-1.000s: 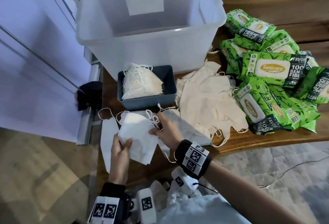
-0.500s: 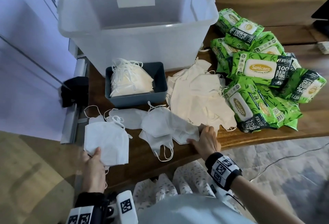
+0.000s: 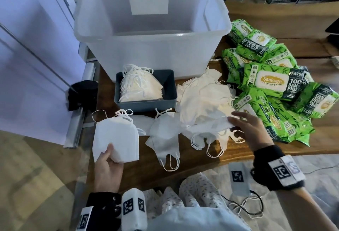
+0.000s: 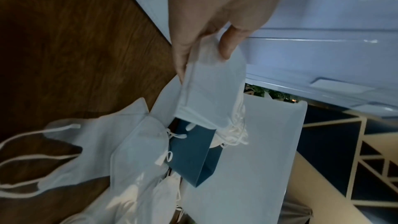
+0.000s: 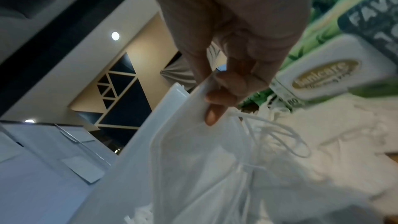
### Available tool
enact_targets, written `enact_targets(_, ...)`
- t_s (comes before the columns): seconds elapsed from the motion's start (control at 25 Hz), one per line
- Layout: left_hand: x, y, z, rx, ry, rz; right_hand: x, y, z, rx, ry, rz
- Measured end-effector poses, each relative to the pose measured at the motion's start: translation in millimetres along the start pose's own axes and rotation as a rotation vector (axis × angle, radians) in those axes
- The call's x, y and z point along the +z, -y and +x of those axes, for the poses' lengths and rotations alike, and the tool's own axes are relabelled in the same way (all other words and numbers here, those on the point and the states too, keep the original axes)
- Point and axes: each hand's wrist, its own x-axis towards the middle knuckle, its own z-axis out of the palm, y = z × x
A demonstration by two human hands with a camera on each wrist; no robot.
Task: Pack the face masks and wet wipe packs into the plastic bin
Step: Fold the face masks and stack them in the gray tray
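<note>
A large translucent plastic bin [image 3: 152,34] stands at the back of the wooden table [image 3: 286,144], and its inside looks bare. My left hand [image 3: 110,155] grips a stack of folded white face masks [image 3: 115,139] near the table's front left corner. In the left wrist view my left hand [image 4: 203,57] pinches the stack [image 4: 211,91] between thumb and fingers. My right hand [image 3: 236,122] pinches the edge of one mask [image 5: 193,151] at the front of the loose mask pile [image 3: 203,102]. Green wet wipe packs [image 3: 271,82] lie heaped on the right.
A grey-blue tray [image 3: 168,91] holding stacked masks sits against the bin's front. Two or three loose masks [image 3: 165,135] lie between my hands. A black object [image 3: 80,94] and a white cabinet [image 3: 36,65] stand left of the table. Cables [image 3: 244,205] trail on the floor.
My right hand let go of the stack, moved right to the loose pile and pinched a mask there. My left hand carried the stack left and toward me.
</note>
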Motion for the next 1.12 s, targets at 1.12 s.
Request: enact_targets(1.12,30.3,48.2,-16.9,0.008,0.002,0.212,154.5,-74.4,-36.1,-0.122,0.577,-0.744)
